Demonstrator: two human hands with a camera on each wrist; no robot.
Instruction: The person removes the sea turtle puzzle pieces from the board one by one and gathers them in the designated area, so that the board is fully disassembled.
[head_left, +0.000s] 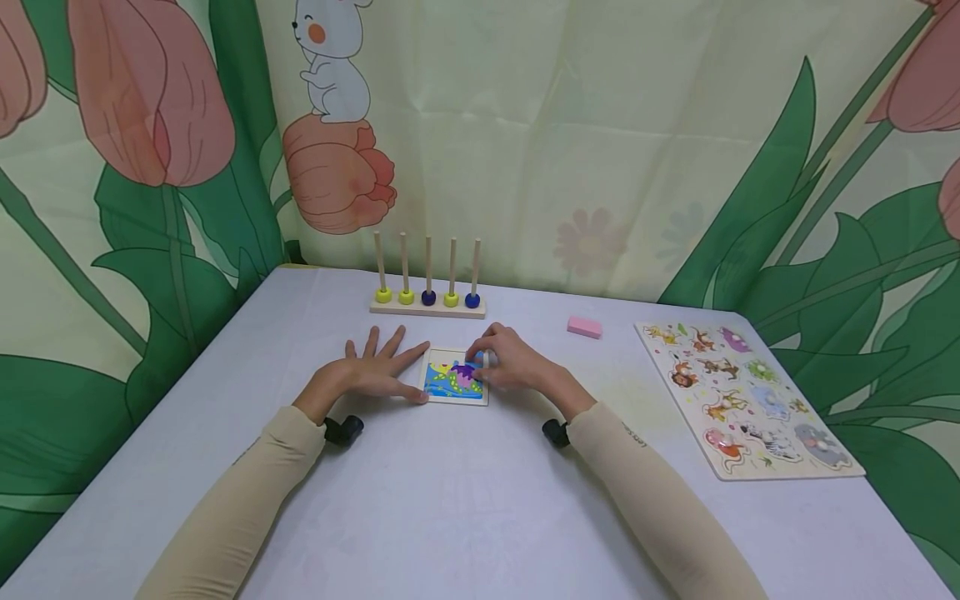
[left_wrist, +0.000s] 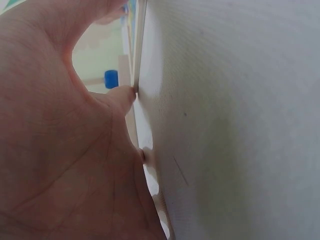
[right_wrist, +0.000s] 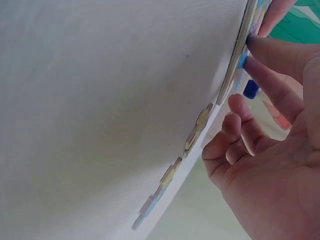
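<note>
Framed jigsaw puzzle, mid-bench
Treat as probably light and stiff; grasp by edges. Brace with left grip spread wide against left edge, right grip narrowed on blue puzzle piece.

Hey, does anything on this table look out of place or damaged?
Possibly: the right wrist view shows what look like loose puzzle pieces on the table, outside the small puzzle board, not set in it. Nothing looks spilled or damaged.

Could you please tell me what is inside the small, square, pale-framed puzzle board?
A blue, purple and yellow picture shows inside the puzzle board. The right hand covers part of its upper right; what lies beneath cannot be seen.
</note>
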